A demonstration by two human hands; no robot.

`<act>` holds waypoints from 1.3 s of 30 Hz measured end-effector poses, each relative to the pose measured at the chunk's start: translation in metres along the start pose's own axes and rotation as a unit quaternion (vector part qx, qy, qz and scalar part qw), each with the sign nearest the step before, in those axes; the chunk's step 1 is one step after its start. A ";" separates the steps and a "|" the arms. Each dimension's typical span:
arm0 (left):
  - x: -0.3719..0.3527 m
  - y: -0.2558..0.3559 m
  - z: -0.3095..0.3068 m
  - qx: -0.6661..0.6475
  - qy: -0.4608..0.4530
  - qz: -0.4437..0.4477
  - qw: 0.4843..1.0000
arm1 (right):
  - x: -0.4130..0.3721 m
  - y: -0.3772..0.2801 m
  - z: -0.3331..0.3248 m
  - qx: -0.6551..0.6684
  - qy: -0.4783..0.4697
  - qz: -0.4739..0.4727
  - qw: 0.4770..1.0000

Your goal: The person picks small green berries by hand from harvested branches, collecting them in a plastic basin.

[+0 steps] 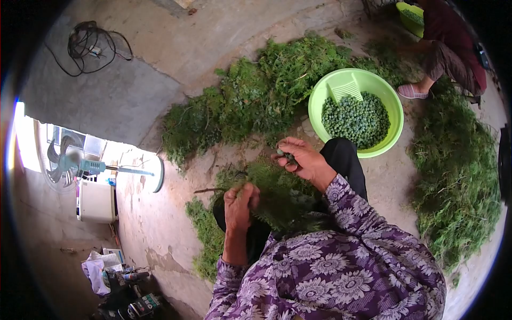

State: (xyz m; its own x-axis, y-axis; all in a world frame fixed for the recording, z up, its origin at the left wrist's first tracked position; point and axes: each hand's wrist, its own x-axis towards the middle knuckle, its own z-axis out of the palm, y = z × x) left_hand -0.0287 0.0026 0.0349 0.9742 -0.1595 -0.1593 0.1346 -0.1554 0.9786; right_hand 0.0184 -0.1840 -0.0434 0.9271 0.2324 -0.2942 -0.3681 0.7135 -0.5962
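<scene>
My left hand (239, 207) is closed around the stem of a leafy green branch (277, 200), which spreads across my lap and is partly blurred. A bare brown end of the stem sticks out to the left of that hand. My right hand (304, 161) is raised above my knee, its fingers curled around a few small green berries. Just beyond it stands a light green plastic basin (396, 130) with a ribbed washboard panel. Many round blue-green berries (354, 120) fill its lower part.
Heaps of cut green branches (240, 101) lie ahead, with another pile (453, 181) at the right. A person (453, 50) sits at the upper right near a second green basin (410, 18). A fan (69, 162) and a coiled black cable (90, 45) are at the left.
</scene>
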 end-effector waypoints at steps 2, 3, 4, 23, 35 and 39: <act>0.007 -0.005 0.003 -0.047 0.037 -0.017 0.998 | -0.008 -0.007 0.008 0.104 -0.025 0.012 0.994; 0.009 -0.008 0.005 -0.093 0.076 -0.031 0.992 | -0.005 -0.004 0.010 0.120 -0.035 0.014 0.992; 0.011 -0.010 0.006 -0.092 0.075 -0.030 0.992 | -0.004 -0.003 0.011 0.120 -0.035 0.012 0.992; 0.021 -0.032 0.031 -0.001 0.008 0.111 0.994 | -0.005 0.019 0.025 0.170 -0.084 0.079 0.979; 0.020 -0.032 0.028 -0.053 0.028 0.075 0.995 | -0.003 0.022 0.027 0.189 -0.084 0.107 0.973; 0.018 -0.030 0.030 -0.055 0.030 0.045 0.997 | -0.005 0.020 0.028 0.175 -0.074 0.111 0.975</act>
State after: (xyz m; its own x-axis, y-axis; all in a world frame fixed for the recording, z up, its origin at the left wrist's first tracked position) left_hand -0.0205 -0.0252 -0.0015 0.9919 -0.1089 -0.0653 0.0620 -0.0342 0.9975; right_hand 0.0086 -0.1520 -0.0326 0.8367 0.4812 -0.2615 -0.5383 0.8107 -0.2301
